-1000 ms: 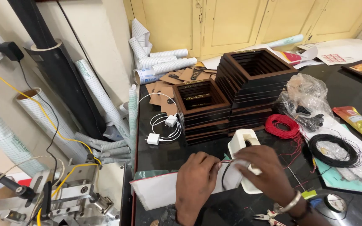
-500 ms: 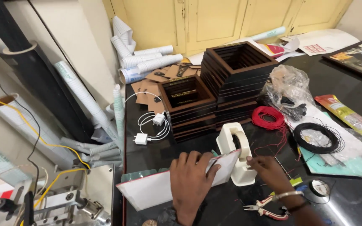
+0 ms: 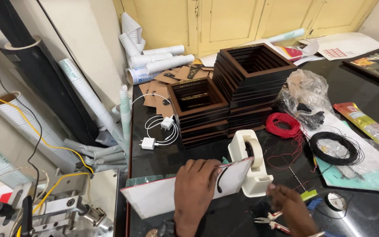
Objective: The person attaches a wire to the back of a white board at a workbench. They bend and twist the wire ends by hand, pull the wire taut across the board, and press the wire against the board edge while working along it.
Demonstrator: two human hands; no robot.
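The left hand (image 3: 197,193) presses flat on one white board (image 3: 154,197). The right hand (image 3: 288,206), half open, holds nothing beside one tape dispenser (image 3: 251,163). Two wire coils (image 3: 286,125) lie nearby.

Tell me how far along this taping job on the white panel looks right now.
Done: a black wire already lies on the white panel. In hand: the left hand presses the panel flat while the right hand is at the tape dispenser. Left: no tape strip shows over the wire yet.
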